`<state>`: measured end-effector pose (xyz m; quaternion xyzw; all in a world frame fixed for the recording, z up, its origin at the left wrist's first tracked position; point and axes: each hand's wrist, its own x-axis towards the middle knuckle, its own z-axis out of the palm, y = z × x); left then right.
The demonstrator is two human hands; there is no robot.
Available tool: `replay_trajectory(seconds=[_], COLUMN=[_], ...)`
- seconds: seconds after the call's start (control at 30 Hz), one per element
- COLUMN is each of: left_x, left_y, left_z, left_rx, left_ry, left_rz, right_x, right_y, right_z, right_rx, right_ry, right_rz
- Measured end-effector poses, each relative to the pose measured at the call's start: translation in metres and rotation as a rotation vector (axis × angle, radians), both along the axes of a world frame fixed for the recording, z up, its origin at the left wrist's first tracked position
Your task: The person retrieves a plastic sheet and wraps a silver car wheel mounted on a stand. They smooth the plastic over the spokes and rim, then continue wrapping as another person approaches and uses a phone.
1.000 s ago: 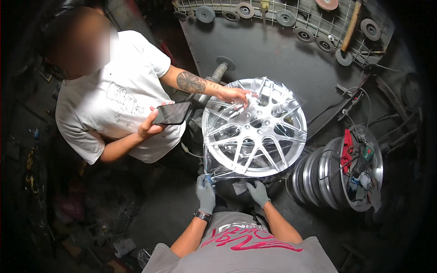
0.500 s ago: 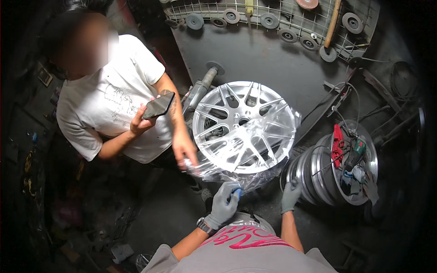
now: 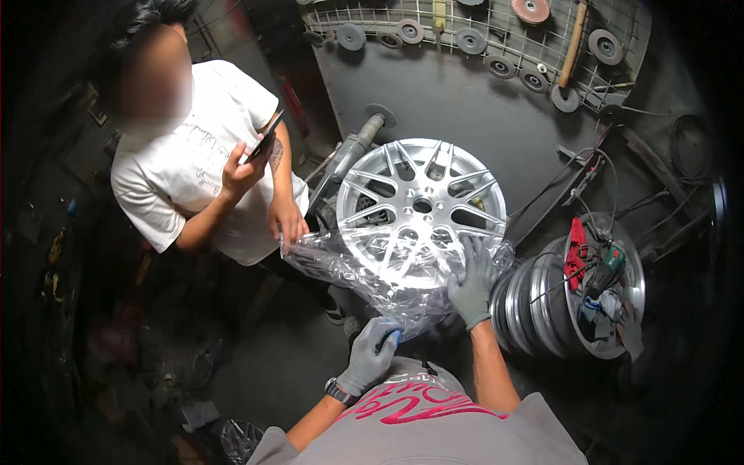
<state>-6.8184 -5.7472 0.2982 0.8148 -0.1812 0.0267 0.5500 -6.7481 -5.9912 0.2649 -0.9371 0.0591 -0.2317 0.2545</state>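
Note:
A silver alloy wheel rim [image 3: 422, 180] with split spokes stands in front of me, its face up. Clear plastic film [image 3: 387, 298] lies crumpled over its near part and hangs off the front edge. My right hand [image 3: 473, 287], in a grey glove, rests with fingers stretched on the film at the rim's near right. Below the film's lower edge, my left hand [image 3: 370, 360] is closed, also gloved, with a small blue thing [image 3: 398, 336] showing at its fingers; its kind is unclear.
At the left, a person in a white T-shirt [image 3: 205, 147] holds a phone [image 3: 266, 138] in one hand and has the other [image 3: 288, 220] at the film. Stacked rims [image 3: 535, 302] at the right bear a green power tool [image 3: 610, 267] and a red cloth [image 3: 575, 246]. Grinding discs [image 3: 411, 31] hang on a wire rack behind.
The film has come down toward me, baring the rim's far half. My right hand has moved up from beside the stacked rims onto the film. The other person's free hand has moved up and left.

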Motion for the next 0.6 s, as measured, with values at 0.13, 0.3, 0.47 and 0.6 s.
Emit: replay_trajectory(seconds=[0.13,0.3,0.47,0.6], left_x=[-0.020,-0.035,-0.040,-0.038], left_y=[0.008,0.019,0.037,0.048], left_z=[-0.010,-0.017,-0.023,-0.038], left_rx=[-0.012,-0.016,-0.013,-0.181], left_ry=[0.003,0.018,0.082,0.141], left_rz=[0.086,0.166,0.222,0.200], right_x=[0.024,0.028,-0.032,-0.091], right_y=[0.015,0.018,0.058,0.100], right_z=[-0.019,-0.037,-0.005,-0.005], right_rx=[-0.224,-0.110,0.128,0.550], right_ry=[0.126,-0.109,-0.027,0.148], right_rz=[-0.018,0.092,0.300,0.534])
